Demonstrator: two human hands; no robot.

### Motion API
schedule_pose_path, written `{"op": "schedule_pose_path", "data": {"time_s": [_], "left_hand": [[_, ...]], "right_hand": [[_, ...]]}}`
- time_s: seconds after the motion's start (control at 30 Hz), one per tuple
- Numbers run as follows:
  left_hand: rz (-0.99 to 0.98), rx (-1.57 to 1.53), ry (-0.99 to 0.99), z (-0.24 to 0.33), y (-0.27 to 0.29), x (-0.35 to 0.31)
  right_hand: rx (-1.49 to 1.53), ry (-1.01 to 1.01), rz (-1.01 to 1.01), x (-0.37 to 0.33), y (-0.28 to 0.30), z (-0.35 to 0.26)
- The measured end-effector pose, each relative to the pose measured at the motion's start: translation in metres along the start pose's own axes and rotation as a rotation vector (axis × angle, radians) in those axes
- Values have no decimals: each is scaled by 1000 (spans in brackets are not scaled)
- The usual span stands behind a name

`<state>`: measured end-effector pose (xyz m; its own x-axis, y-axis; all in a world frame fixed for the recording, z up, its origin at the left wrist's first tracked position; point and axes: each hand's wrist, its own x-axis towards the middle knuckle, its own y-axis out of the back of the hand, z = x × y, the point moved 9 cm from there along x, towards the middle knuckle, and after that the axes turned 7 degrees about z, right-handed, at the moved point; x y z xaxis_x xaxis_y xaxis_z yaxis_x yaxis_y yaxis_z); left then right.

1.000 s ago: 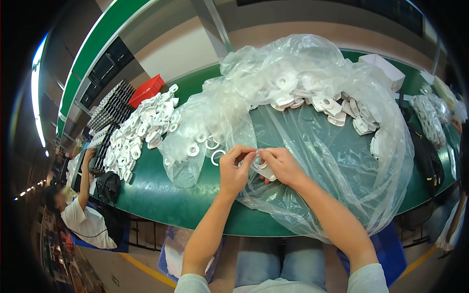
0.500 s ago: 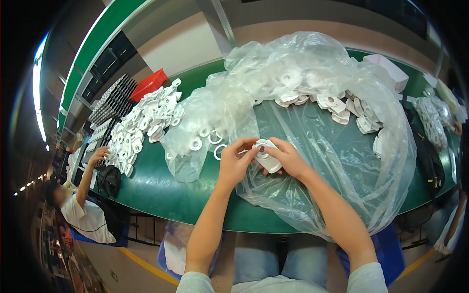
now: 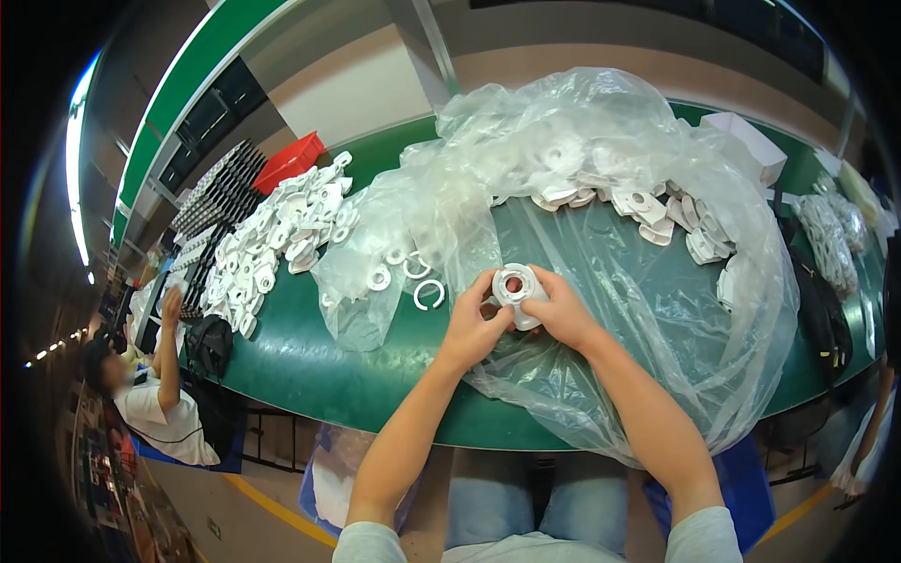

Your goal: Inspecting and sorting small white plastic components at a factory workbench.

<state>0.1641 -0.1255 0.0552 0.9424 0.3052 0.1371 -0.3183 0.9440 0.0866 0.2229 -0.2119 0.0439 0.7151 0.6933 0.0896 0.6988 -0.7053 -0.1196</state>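
Between both hands, over the front middle of the green table, is a white plastic part (image 3: pixel 519 281) with a round ring end and a hole through it. My left hand (image 3: pixel 477 324) grips its left side, the thumb pressed against the part's face. From the right, my right hand (image 3: pixel 563 311) holds the same part, its thumb lying across the lower face. Fingers of both hands curl behind the part and are partly hidden. Just left of my left hand, a white open ring (image 3: pixel 430 295) lies on the table near other white rings (image 3: pixel 378 278).
A large clear plastic sheet (image 3: pixel 648 347) covers much of the green table (image 3: pixel 310 361), with white parts (image 3: pixel 648 211) under its far folds. Left lies a heap of white parts (image 3: pixel 300 216), by a red bin (image 3: pixel 289 161) and stacked trays (image 3: pixel 221 188). Another person (image 3: pixel 164 403) sits at left.
Both hands have turned the white part so its ring end faces up more plainly. My left hand has shifted slightly right and down. The person at left has moved their raised hand.
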Motion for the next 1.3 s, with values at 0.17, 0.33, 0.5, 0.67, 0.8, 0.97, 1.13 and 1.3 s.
{"op": "schedule_pose_path", "data": {"time_s": [0.17, 0.33, 0.5, 0.67, 0.8, 0.97, 1.13, 1.3], "left_hand": [[23, 19, -42, 2, 0, 1], [62, -21, -59, 6, 0, 1], [60, -40, -58, 6, 0, 0], [50, -34, -65, 7, -2, 0], [52, -33, -85, 4, 0, 2], [111, -58, -41, 5, 13, 6], [231, -132, -27, 9, 49, -5], [409, 156, 95, 13, 137, -52]], "right_hand": [[40, 32, 19, 2, -1, 0], [56, 29, 23, -1, -3, -6], [83, 37, 17, -2, -4, -7], [130, 27, 5, -3, -4, -5], [119, 48, 19, -5, -3, -13], [275, -119, -72, 0, -7, 3], [182, -79, -34, 6, -12, 13], [264, -83, -26, 3, 4, 9]]}}
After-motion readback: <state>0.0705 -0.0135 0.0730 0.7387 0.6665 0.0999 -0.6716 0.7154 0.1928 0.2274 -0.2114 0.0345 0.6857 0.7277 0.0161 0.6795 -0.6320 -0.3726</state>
